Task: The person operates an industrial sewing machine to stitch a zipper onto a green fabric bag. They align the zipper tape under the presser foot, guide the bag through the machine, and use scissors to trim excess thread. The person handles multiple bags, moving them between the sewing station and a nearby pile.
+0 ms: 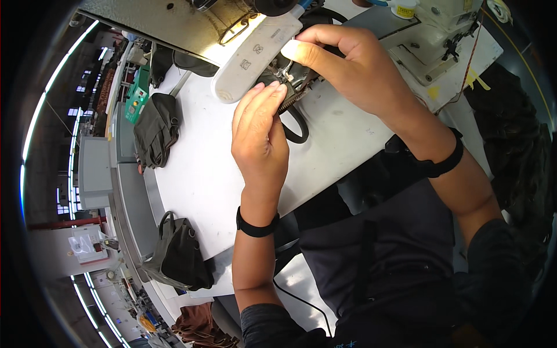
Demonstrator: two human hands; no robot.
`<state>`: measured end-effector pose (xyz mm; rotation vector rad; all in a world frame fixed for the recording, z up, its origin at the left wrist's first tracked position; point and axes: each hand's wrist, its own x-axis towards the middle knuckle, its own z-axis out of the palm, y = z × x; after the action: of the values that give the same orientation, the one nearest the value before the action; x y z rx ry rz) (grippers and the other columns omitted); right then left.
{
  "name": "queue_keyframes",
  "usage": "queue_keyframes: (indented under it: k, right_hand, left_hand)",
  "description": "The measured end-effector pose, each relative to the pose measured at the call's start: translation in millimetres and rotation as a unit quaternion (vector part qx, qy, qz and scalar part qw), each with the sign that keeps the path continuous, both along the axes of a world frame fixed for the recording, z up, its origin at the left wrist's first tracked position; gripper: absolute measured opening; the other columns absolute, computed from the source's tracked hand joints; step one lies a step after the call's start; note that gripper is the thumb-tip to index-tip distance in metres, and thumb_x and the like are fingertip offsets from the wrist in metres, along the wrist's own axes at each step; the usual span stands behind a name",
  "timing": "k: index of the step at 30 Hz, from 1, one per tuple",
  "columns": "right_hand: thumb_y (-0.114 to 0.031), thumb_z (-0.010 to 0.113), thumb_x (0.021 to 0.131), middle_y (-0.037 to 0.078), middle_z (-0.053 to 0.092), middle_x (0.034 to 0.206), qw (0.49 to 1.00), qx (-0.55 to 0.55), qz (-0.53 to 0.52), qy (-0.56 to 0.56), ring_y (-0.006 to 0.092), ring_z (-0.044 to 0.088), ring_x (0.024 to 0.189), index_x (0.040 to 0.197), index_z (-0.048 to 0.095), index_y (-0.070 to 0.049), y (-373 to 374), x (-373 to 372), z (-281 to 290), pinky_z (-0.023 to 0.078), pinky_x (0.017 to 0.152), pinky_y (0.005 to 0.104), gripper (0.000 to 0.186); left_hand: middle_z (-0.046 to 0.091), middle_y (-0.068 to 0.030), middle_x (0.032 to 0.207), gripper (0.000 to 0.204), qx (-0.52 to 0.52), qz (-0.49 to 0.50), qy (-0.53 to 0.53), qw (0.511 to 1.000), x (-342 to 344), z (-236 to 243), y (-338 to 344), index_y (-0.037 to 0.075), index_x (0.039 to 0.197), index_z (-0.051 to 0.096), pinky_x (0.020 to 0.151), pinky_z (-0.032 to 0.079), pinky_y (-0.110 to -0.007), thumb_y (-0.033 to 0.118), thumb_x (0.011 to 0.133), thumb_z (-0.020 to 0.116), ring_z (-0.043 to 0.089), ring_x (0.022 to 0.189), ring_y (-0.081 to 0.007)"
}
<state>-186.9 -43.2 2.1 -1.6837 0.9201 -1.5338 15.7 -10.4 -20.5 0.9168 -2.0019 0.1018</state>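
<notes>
At the sewing machine, my right hand is raised close to the needle area. Its thumb and forefinger press together in a pinch, and whatever lies between them is too small to make out. My left hand has its fingers stretched side by side, the tips beside the metal presser foot. Those fingers rest by a dark piece with a zipper; much of this piece is hidden behind the hands and the machine. A black loop handle curves out from it over the white table.
A white rounded bar juts out just above my left fingertips. Dark bags stand along the table's left side, one farther back and one nearer. Another machine is at the far right. Brown material lies at the lower left.
</notes>
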Motion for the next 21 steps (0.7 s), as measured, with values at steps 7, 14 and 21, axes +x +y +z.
queue_keyframes:
  k: [7,14,21]
  right_hand:
    - [-0.027,0.072,0.097,0.005,0.067,0.071,1.000,-0.004,-0.012,-0.024,0.0100,0.057,0.064,0.094,0.077,0.001,-2.1,4.1,-2.2,0.046,0.061,0.0295,0.028]
    - [-0.026,0.072,0.098,0.004,0.069,0.073,1.000,-0.004,-0.006,-0.023,0.0089,0.059,0.066,0.095,0.078,0.002,0.1,2.9,1.7,0.047,0.063,0.0282,0.028]
    - [-0.026,0.072,0.098,0.004,0.072,0.075,1.000,-0.004,-0.002,-0.030,0.0068,0.060,0.067,0.097,0.078,0.002,1.6,0.7,-0.9,0.048,0.062,0.0262,0.029]
  left_hand:
    - [0.077,-0.0122,0.120,0.039,0.005,0.002,0.006,1.000,2.3,-2.4,-0.4,0.003,0.118,0.076,0.109,0.051,-0.041,-0.017,0.087,0.065,0.069,0.124,-0.0306]
    - [0.078,-0.0120,0.117,0.035,-0.005,-0.008,0.031,0.999,2.9,-6.6,-6.0,0.003,0.115,0.077,0.108,0.053,-0.041,-0.017,0.087,0.066,0.070,0.122,-0.0322]
    - [0.079,-0.0115,0.114,0.034,-0.011,0.007,0.047,0.999,-4.5,-7.1,-4.1,0.003,0.111,0.077,0.106,0.055,-0.042,-0.016,0.086,0.066,0.071,0.119,-0.0350]
